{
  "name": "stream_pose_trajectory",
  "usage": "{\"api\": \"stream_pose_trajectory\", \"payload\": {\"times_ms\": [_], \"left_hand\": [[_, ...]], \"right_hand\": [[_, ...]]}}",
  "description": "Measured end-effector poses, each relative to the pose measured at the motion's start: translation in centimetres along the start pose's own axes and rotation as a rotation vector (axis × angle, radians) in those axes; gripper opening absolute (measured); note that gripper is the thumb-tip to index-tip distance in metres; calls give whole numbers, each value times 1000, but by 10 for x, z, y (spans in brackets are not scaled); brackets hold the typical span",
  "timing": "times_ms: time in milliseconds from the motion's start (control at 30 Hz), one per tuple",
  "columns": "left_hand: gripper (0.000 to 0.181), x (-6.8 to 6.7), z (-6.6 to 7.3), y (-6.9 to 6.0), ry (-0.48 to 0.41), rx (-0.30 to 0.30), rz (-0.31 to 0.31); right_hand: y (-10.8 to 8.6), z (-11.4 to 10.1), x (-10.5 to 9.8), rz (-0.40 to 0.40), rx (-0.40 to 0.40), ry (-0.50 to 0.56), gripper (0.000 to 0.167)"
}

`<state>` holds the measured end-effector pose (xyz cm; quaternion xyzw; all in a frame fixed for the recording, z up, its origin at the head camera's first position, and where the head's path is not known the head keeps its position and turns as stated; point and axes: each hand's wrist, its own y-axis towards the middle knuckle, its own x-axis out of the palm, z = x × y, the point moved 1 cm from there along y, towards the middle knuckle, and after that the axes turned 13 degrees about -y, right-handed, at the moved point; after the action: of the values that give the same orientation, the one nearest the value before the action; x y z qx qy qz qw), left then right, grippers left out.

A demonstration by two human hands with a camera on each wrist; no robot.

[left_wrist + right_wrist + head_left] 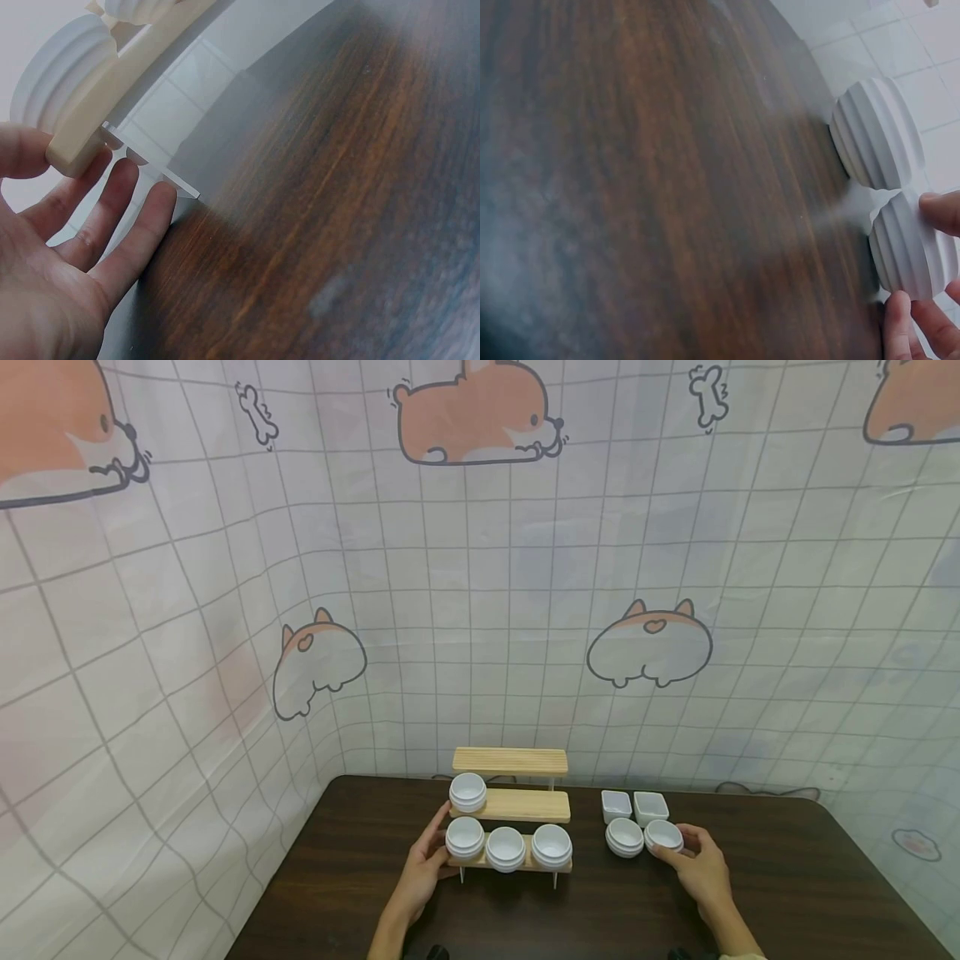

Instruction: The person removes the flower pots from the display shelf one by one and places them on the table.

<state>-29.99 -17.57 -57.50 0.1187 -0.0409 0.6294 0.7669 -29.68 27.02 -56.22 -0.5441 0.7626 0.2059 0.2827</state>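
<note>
Gridded cloth [472,568] hung behind the dark table [600,910], where the left hand [418,872] gripped the rack [525,807] at its eight o'clock end. At the rack's three o'clock, the right hand [705,864] pinched a white, round, ribbed bowl [663,837] between thumb and fingers, its twin [625,837] just beside at nine o'clock.
</note>
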Motion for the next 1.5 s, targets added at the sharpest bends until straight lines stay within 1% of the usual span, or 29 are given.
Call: {"api": "stream_pose_trajectory", "payload": {"times_ms": [233, 433, 667, 1100, 1367, 1500], "left_hand": [[67, 1, 2, 0, -8, -16, 19], [67, 1, 2, 0, -11, -18, 21], [67, 0, 0, -1, -18, -29, 20], [67, 0, 1, 1, -17, -27, 35], [67, 1, 1, 1, -10, -20, 30], [66, 1, 0, 2, -13, -20, 26]], "right_hand": [[2, 4, 3, 5, -7, -9, 71], [3, 8, 4, 15, -17, -39, 71], [1, 8, 4, 5, -14, -47, 72], [3, 10, 5, 3, -17, -45, 76], [1, 8, 5, 23, -8, -43, 72], [-1, 7, 4, 25, -5, -25, 72]]}}
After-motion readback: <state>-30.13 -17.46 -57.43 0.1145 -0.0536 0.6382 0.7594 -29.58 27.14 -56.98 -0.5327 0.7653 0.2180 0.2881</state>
